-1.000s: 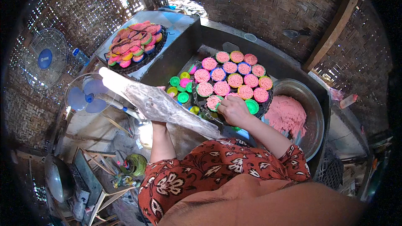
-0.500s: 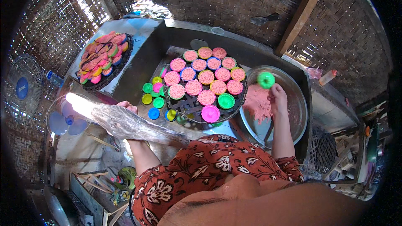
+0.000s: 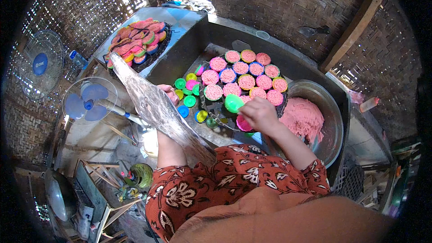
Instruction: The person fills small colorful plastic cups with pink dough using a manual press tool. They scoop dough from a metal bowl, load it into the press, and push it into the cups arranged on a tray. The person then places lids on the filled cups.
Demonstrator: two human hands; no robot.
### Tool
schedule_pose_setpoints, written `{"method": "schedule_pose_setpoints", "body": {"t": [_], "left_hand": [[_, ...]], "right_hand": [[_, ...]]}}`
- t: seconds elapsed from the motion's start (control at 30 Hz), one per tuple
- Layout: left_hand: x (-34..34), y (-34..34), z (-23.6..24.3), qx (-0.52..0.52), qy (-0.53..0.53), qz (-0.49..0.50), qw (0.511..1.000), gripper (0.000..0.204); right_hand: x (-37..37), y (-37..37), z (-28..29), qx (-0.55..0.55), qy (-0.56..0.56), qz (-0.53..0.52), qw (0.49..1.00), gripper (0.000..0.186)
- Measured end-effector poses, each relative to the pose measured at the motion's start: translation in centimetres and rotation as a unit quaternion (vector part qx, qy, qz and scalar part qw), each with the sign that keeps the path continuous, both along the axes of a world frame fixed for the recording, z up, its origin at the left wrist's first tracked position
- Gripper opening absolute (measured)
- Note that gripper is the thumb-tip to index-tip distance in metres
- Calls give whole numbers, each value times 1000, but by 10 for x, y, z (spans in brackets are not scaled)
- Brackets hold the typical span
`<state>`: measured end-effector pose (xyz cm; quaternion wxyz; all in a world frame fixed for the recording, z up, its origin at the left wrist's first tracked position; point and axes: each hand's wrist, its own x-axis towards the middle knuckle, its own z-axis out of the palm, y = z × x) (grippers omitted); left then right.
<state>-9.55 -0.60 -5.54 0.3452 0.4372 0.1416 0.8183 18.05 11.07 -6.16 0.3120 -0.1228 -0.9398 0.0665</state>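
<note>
The right hand (image 3: 259,114) has its grip pinched on a green cup (image 3: 233,103) at its left, over the dark tray (image 3: 220,109); a beam (image 3: 155,104) partly hides the left hand (image 3: 168,93), grip unclear.

A wooden beam (image 3: 150,101) hides part of the left hand (image 3: 168,93), whose grip cannot be told, while the right hand (image 3: 260,113) covers part of the magenta cup (image 3: 244,124) beneath it and some of the dark tray (image 3: 218,109).

Filled cups (image 3: 246,82) stand on the tray (image 3: 220,109). The basin (image 3: 336,121), containing dough (image 3: 303,114), is right of it; loose cups (image 3: 189,101) lie left. A second tray (image 3: 165,47) sits behind, to the left.
</note>
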Motion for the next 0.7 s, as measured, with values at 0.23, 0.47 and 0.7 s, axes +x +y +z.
{"method": "schedule_pose_setpoints", "body": {"t": [0.23, 0.47, 0.7], "left_hand": [[-6, -13, -3, 19, 30, 44, 998, 36], [-12, -15, -15, -35, -33, -13, 999, 38], [-10, -7, -15, -122, -32, 18, 992, 32]], "right_hand": [[-26, -1, -19, 96, -92, 71, 988, 7], [-26, -2, -21, 112, -116, 50, 986, 4], [-10, 0, 19, 26, -12, -6, 1000, 25]]}}
